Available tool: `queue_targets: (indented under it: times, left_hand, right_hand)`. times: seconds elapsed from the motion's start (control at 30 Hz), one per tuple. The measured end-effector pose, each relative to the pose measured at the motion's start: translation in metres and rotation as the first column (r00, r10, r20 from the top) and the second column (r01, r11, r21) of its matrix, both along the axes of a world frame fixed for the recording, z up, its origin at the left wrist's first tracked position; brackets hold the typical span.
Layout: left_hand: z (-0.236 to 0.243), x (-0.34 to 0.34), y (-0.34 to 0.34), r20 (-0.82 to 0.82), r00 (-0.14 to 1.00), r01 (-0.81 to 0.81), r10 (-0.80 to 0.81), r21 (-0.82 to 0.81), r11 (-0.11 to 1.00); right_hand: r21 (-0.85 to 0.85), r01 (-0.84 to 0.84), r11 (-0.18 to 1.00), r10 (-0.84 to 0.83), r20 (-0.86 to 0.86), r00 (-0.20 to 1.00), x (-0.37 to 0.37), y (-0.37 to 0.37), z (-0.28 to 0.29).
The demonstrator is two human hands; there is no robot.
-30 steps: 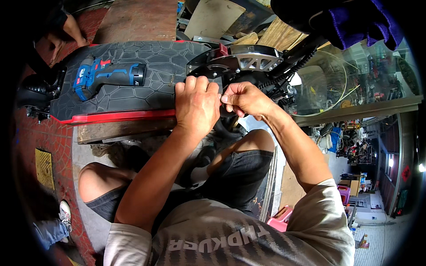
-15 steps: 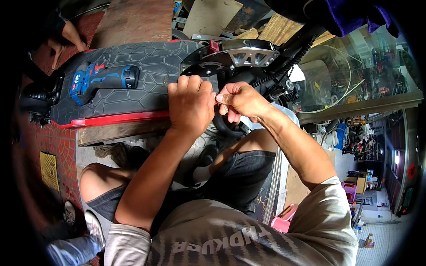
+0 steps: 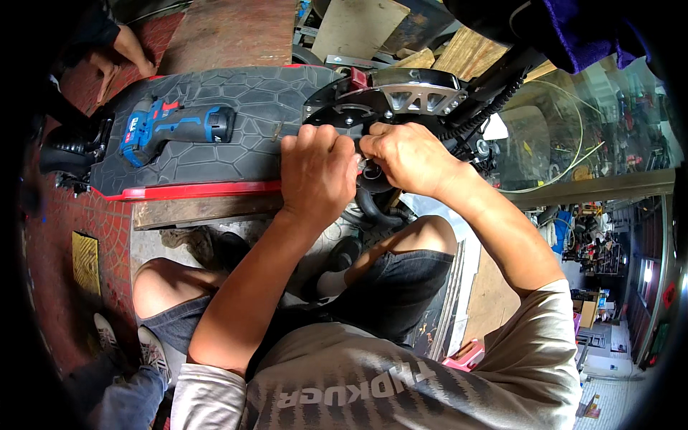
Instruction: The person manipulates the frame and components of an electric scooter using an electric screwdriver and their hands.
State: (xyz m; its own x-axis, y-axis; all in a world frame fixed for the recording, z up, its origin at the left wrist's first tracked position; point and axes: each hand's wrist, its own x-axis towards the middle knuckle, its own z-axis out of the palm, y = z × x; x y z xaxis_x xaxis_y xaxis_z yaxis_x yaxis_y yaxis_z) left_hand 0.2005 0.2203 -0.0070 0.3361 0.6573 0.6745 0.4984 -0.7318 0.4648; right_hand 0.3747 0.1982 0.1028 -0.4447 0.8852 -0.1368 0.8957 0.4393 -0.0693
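The grey, honeycomb-patterned deck of a scooter (image 3: 251, 100), edged in red, lies crosswise on a wooden support (image 3: 172, 213). My left hand (image 3: 315, 172) is curled at its right end, next to my right hand (image 3: 405, 158). The right thumb and fingers are pinched beside a dark round fitting (image 3: 372, 172); whatever small part either hand holds is hidden or too small to name. Just above them is a black bracket with a silver plate (image 3: 414, 93). A blue-and-black cordless drill (image 3: 186, 129) rests on the deck, left of my hands.
A co-worker's hands (image 3: 132, 54) reach down at the upper left; a person's shoes (image 3: 152, 351) are at the lower left. Boards (image 3: 358, 29) lie behind the deck. A glass sheet (image 3: 573, 136) is at the right, beside the scooter's stem (image 3: 502, 64) with purple cloth (image 3: 588, 36).
My right hand has turned so its back faces up, fingers more curled. My left hand stays curled in place. The person's legs at the lower left have come further into view.
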Motion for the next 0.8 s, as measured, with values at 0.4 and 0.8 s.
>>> queue_targets:
  times: [0.4,0.8]
  left_hand:
    - [0.003,0.001,0.000,-0.024,1.000,-0.012,0.011,-0.017,1.000]
    - [0.003,0.000,-0.001,-0.012,1.000,-0.008,0.008,-0.021,1.000]
  right_hand:
    - [0.146,-0.073,0.987,0.102,-0.199,0.975,0.015,-0.007,-0.014]
    - [-0.473,0.422,0.773,-0.578,-0.800,0.162,0.005,-0.027,-0.034]
